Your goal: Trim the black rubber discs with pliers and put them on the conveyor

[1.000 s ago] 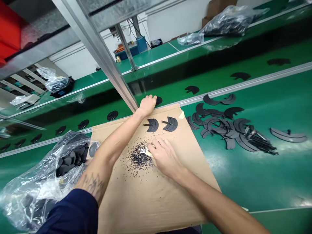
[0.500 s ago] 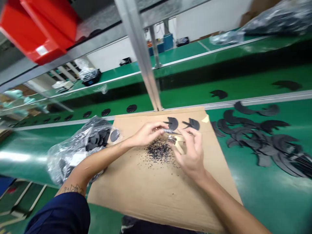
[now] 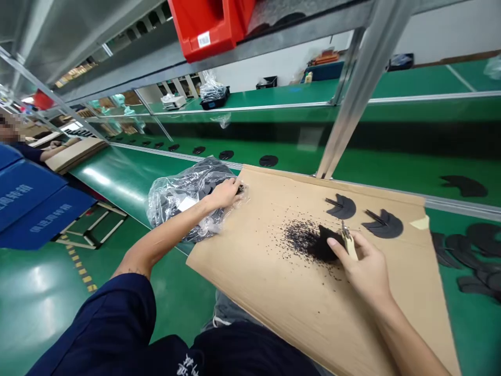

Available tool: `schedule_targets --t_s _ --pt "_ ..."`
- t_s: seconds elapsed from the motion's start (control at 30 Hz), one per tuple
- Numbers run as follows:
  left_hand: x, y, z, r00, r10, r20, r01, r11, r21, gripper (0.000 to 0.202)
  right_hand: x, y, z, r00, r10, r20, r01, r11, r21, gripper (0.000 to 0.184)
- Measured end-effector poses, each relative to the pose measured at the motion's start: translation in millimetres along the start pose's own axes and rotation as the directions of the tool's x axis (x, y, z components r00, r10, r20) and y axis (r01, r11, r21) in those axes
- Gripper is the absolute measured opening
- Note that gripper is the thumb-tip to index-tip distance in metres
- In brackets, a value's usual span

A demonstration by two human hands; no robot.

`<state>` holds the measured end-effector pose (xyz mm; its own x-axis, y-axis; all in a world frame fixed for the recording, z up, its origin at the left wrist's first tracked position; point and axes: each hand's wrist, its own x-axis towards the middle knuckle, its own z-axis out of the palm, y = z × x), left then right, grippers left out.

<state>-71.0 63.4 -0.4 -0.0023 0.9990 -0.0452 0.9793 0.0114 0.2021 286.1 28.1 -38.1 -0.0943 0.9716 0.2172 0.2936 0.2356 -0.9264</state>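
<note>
Our right hand (image 3: 366,269) pinches small pale-handled tool (image 3: 349,246) between thumb and fingers, metal tip pointing up; exact kind of tool cannot be told. Black crescent piece (image 3: 323,244) lies just beside tool on cardboard sheet (image 3: 274,318), touching heap of black granules (image 3: 299,235). Our left hand (image 3: 225,193) has fingers curled on clear plastic bag (image 3: 183,201) with dark pieces inside, beside sheet's edge. Two crescent pieces with pins (image 3: 340,206) lie apart on sheet. Bag rests on green conveyor belt (image 3: 117,180). Co-worker (image 3: 29,151) sits far left.
</note>
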Motion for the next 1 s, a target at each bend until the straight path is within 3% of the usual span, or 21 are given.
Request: schedule_targets --t_s 0.1,0.23,0.37,0.43,0.5,0.57,0.63,0.7,0.8,0.9,1.0 --pt "5.9 -7.4 5.1 0.998 -0.052 -0.045 0.047 0.994 -0.101 0.022 -0.6 -3.8 1.8 1.0 0.002 0.008 -0.002 1.0 0.022 0.027" --pt "1.8 -8.4 -6.8 0.993 -0.066 -0.097 0.033 0.953 -0.302 0.007 -3.4 -6.1 1.6 1.0 0.018 0.019 -0.019 0.999 0.046 0.026" --pt "-15.7 9.5 -17.2 0.995 -0.034 -0.091 -0.02 0.847 -0.531 0.018 -6.3 -6.6 -1.0 0.999 0.028 0.047 -0.032 0.996 0.086 0.033" --pt "-27.1 29.3 -13.9 0.999 -0.003 -0.044 -0.031 0.667 -0.745 0.022 -8.4 -7.8 -1.3 0.997 0.05 0.057 -0.055 0.993 0.106 0.037" --pt "-37.0 53.6 -5.8 0.998 0.055 0.036 0.017 0.31 -0.951 0.022 -11.0 -9.9 -0.6 0.994 0.087 0.064 -0.094 0.987 0.128 0.039" --pt "-43.3 78.8 5.1 0.987 0.113 0.115 0.121 -0.046 -0.992 0.026 -13.7 -12.1 1.0 0.988 0.134 0.076 -0.145 0.977 0.157 0.04" --pt "-46.4 101.9 17.4 0.975 0.132 0.181 0.205 -0.194 -0.959 0.034 -16.1 -13.1 3.2 0.979 0.186 0.086 -0.2 0.959 0.198 0.039" --pt "-48.2 121.2 30.6 0.964 0.132 0.232 0.258 -0.229 -0.939 0.04 -17.7 -12.0 5.6 0.965 0.24 0.101 -0.258 0.933 0.249 0.035" --pt "-52.3 141.4 50.9 0.972 0.108 0.21 0.225 -0.159 -0.961 0.044 -19.2 -8.3 8.9 0.941 0.313 0.13 -0.339 0.878 0.338 0.034" --pt "-59.2 151.0 68.6 0.997 0.054 0.048 0.048 -0.012 -0.999 0.042 -20.9 -6.5 10.1 0.922 0.35 0.167 -0.387 0.829 0.404 0.039" --pt "-65.5 151.9 80.9 0.989 0.086 -0.117 -0.129 0.149 -0.98 0.035 -23.3 -7.8 9.3 0.909 0.357 0.216 -0.416 0.816 0.401 0.042"
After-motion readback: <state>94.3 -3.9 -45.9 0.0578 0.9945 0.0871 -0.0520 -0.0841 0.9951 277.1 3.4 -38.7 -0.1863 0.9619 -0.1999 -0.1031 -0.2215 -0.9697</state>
